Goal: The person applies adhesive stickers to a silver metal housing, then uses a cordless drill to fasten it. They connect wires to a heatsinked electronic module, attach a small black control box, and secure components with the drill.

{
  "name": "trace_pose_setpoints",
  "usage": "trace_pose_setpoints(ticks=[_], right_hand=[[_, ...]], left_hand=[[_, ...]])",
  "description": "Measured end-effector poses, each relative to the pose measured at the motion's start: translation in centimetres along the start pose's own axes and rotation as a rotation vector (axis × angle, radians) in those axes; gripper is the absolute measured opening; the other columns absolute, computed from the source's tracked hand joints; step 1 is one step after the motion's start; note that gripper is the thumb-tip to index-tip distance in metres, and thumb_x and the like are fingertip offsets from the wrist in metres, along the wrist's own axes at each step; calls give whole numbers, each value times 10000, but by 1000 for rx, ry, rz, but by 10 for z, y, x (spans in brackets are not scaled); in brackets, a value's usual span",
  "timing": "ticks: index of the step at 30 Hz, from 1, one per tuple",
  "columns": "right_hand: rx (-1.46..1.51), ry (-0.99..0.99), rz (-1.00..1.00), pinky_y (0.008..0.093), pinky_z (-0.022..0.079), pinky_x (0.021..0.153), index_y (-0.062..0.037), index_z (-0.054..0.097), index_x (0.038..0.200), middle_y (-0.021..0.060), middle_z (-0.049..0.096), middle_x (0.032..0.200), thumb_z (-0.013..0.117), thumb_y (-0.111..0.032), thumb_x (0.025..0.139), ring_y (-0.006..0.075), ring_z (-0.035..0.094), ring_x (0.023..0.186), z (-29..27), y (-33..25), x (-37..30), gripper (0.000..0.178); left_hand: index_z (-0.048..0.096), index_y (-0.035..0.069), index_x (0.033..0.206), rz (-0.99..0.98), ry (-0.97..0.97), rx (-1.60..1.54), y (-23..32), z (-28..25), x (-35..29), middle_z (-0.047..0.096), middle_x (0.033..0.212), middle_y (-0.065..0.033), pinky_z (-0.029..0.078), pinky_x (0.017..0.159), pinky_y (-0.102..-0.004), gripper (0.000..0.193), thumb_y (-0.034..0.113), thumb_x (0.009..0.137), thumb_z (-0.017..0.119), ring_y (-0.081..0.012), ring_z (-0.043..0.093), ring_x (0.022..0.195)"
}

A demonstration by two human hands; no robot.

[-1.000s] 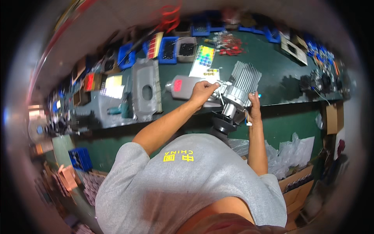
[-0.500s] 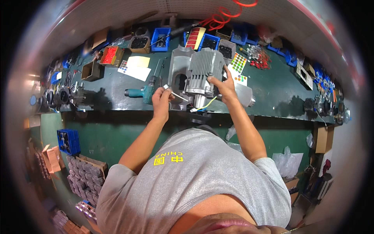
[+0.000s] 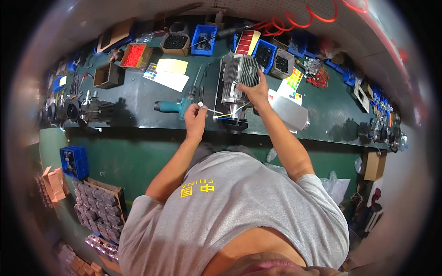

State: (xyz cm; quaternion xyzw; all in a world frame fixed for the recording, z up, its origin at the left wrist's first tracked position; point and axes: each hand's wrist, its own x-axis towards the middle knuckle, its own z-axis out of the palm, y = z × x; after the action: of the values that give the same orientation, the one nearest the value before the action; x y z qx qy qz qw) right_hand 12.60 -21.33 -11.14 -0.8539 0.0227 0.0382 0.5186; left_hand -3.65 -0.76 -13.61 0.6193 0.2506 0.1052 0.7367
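A grey finned electric motor (image 3: 240,73) stands at the bench's front edge, its shaft end toward me. My right hand (image 3: 256,93) grips its right side, thumb across the fins and fingers along the far side. Between the thumb and fingers of my left hand (image 3: 195,120) is a white cable connector (image 3: 200,105), its pale cable running to the motor's near end. Thin yellow and blue wires with a second white plug (image 3: 215,117) hang there too. Below the shaft sits a black round part (image 3: 234,126). A teal power drill (image 3: 172,106) lies just left of my left hand.
A smooth silver housing (image 3: 291,112) lies right of the motor. Sticker sheets (image 3: 171,66) and boxes of small parts, including a blue bin (image 3: 204,40), line the back. More motors (image 3: 99,111) stand at the left. A red coiled hose (image 3: 313,22) hangs above.
The motor has come down from its raised position and away from the silver housing, which now shows more fully on the right. Both hands keep their holds; the view has shifted.
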Motion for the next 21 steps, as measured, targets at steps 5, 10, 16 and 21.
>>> trace_pose_setpoints(ticks=[5,10,16,21], right_hand=[[-282,71,102,436,461,1093,14,335,1542,284,576,1380,958,-322,600,399,574,1275,22,-15,-6,1179],[-379,92,137,520,490,1034,-143,279,1586,276,507,1373,919,-377,625,438,558,1253,42,-25,-15,1178],[-494,64,249,539,487,1035,-143,261,1585,275,488,1391,906,-397,644,454,554,1260,59,-37,-6,1169],[-106,49,172,409,510,982,-43,303,1568,241,582,1297,885,-417,731,324,611,1162,38,-8,-5,1086]], left_hand=[[575,45,849,-82,-150,56,-9,-14,24,518,711,61,348,562,-230,170,110,953,692,-20,440,646],[575,39,884,-109,-279,33,-12,-26,35,533,745,59,372,582,-230,148,98,958,689,-19,466,673],[581,51,910,-84,-329,62,-25,-32,48,544,762,46,383,591,-234,145,131,965,689,-28,482,679],[612,78,942,-205,-326,19,-35,-26,49,567,791,45,400,588,-227,175,223,966,707,-52,519,678]])
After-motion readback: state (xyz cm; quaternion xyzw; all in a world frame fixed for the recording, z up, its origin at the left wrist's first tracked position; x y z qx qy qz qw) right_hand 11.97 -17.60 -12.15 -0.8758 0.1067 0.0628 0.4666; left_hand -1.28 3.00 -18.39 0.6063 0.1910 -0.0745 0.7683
